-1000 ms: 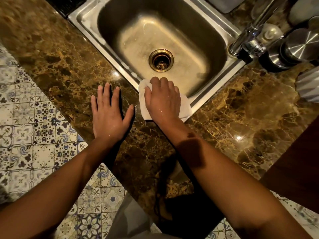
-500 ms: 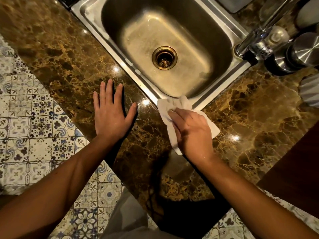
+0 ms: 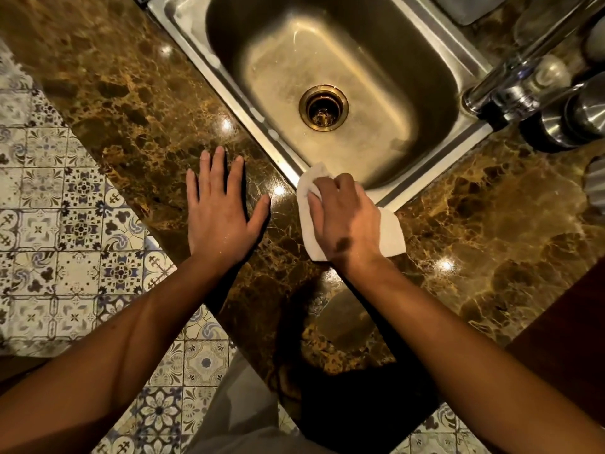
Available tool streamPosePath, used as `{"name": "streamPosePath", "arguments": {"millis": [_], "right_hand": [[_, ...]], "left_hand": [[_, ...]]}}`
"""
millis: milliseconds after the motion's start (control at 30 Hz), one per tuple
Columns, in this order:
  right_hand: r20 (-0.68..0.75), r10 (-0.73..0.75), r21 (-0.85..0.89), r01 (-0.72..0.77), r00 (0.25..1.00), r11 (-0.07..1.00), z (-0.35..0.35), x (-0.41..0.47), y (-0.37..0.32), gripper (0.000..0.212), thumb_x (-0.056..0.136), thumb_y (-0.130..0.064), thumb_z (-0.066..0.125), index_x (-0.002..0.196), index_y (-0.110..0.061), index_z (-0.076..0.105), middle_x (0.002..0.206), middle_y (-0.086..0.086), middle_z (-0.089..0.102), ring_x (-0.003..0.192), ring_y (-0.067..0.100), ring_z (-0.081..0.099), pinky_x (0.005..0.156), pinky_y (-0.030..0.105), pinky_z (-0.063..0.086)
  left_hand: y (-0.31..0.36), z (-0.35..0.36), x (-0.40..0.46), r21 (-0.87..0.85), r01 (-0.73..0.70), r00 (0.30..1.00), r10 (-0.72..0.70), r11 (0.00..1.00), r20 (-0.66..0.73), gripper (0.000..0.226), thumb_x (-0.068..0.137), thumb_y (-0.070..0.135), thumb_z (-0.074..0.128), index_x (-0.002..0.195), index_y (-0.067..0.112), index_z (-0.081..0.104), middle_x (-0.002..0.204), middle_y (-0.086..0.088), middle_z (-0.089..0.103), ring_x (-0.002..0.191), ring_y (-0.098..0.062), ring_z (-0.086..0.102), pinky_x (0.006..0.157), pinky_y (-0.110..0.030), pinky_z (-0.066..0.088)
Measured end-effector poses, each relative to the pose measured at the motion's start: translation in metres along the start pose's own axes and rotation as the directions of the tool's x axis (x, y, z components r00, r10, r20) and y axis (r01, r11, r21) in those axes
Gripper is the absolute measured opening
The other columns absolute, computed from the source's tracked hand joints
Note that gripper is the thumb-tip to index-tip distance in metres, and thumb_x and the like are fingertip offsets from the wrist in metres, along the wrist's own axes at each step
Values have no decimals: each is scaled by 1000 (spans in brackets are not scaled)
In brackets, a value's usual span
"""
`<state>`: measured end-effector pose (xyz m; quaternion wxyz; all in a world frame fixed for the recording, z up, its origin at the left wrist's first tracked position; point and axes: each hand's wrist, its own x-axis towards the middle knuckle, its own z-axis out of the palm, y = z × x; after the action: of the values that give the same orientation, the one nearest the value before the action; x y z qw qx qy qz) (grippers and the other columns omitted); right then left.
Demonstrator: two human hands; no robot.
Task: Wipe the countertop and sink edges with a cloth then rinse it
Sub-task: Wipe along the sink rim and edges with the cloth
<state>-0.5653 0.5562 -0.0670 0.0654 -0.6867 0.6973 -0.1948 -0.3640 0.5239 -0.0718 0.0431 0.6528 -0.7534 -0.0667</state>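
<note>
Right now the right hand (image 3: 343, 221) presses a crumpled white cloth (image 3: 389, 235), fingers curled over it, at the near corner of the steel sink (image 3: 209, 65) rim on the brown marble countertop (image 3: 484, 224). Its partner, the left hand (image 3: 220, 211), rests flat, fingers spread. Wiping seems midway; rinsing remains. Beyond, the chrome tap (image 3: 510, 77) is cut off.

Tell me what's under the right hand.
The right hand presses a white cloth onto the marble countertop at the sink's near corner. Cloth edges show on both sides; its middle and the surface beneath are covered.
</note>
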Motion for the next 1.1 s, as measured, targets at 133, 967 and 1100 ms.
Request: {"name": "streamPosePath", "arguments": {"millis": [133,967,1100], "right_hand": [[-7,2,-57,-3,1000,998,10,20,-13,27,102,-34,51,109,-13,67,96,11,62,79,28,62,59,33,43],[184,-127,-209,165,975,964,-54,12,96,39,104,-44,45,103,-14,70,93,9,57,89,27,48,87,43,33],[164,-108,-256,148,980,955,-53,21,92,36,103,-40,49,96,-11,70,86,11,57,82,30,50,81,43,34]], "left_hand": [[0,0,0,3,1,1000,-1,1000,-5,77,102,63,30,161,14,29,173,-14,14,161,-30,5,130,-53,6],[-2,-1,0,-9,-6,1000,6,1000,6,75,103,61,33,162,14,29,173,-15,14,161,-30,4,129,-55,7],[-2,0,0,-20,-6,1000,7,1000,6,75,103,61,34,162,14,29,173,-15,14,161,-31,4,129,-55,7]]}}
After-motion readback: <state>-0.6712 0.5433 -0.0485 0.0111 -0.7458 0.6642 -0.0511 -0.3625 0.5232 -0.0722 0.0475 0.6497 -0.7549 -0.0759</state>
